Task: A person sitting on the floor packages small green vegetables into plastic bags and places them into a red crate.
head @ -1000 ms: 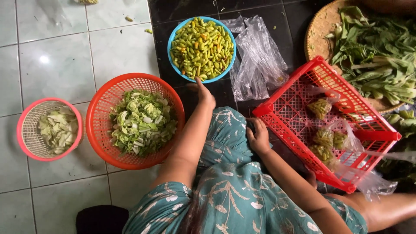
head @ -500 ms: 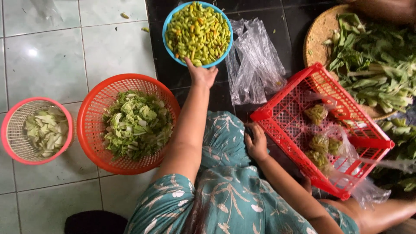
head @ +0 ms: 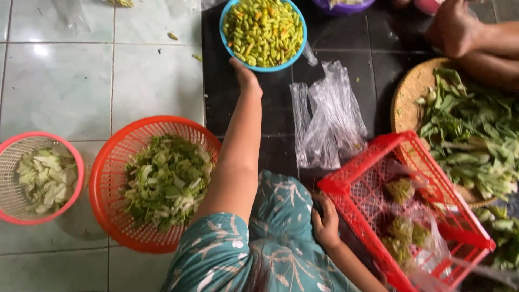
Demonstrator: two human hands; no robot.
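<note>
- Left hand (head: 244, 74) has stretched further out since half a second ago; it now touches the near rim of the blue bowl (head: 264, 33) of green chillies, where before it was just short.
- Bowl lies straight ahead on the floor, far end of the left arm's reach; left hand is much the nearer.
- Left fingers look curled at the rim; cannot tell if they grip it.
- Right hand (head: 326, 223) stays by the knee, closed loosely on the corner of the red crate (head: 346, 186).
- Clear bags (head: 326, 116) lie just right of the arm; orange basket (head: 111, 178) of cut greens sits left.
</note>
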